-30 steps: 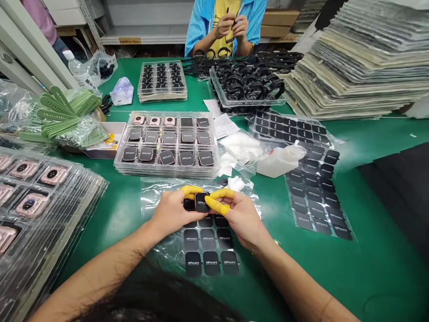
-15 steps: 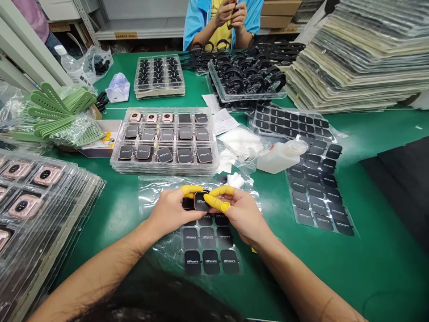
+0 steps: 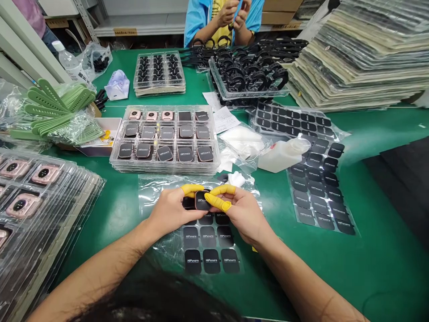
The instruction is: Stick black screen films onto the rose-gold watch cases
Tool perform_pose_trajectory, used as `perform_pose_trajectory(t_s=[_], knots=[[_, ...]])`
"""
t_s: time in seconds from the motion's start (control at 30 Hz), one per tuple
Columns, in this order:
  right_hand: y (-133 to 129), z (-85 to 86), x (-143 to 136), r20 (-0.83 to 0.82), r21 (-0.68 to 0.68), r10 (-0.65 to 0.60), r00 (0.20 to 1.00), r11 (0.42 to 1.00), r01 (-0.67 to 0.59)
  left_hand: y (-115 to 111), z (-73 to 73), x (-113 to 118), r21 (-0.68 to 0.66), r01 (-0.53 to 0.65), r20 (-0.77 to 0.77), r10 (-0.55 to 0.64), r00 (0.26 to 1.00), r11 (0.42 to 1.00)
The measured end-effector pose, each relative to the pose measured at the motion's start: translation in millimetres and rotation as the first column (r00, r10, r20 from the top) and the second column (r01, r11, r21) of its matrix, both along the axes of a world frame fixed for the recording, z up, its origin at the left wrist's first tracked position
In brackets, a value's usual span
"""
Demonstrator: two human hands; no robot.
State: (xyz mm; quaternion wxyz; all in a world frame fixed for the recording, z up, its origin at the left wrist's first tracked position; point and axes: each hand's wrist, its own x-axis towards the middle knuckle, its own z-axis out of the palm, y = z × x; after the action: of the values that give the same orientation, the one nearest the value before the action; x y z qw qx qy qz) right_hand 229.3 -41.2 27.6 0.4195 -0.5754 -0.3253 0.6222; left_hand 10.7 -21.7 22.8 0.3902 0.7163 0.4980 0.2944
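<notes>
Between my two hands is a square smartwatch case with a black, lettered face turned up. My left hand grips its left side, with a yellow finger cot on the forefinger. On the other side my right hand pinches the case, its yellow-cotted thumb lying on the face. Below them a clear sheet of black lettered screen films lies on the table, its upper rows partly hidden by my hands. Beyond stands a clear tray of watch cases, most with black faces up.
Stacked trays with pink watches stand at left, near green straps. A white plastic bottle and another film sheet lie to the right. Across the table a person's hands hold something blue, behind black straps.
My hands and the watch case have barely moved; the right thumb still lies on the face. Across the table, a blue piece now shows in the other person's hands.
</notes>
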Motion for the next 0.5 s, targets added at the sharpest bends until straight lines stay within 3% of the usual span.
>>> perform_pose_trajectory(t_s=[0.5], knots=[[-1.6, -5.1, -0.3, 0.022, 0.047, 0.014, 1.0, 0.999, -0.015, -2.2, -2.9, 1.0, 0.037, 0.006, -0.02, -0.005, 1.0, 0.999]])
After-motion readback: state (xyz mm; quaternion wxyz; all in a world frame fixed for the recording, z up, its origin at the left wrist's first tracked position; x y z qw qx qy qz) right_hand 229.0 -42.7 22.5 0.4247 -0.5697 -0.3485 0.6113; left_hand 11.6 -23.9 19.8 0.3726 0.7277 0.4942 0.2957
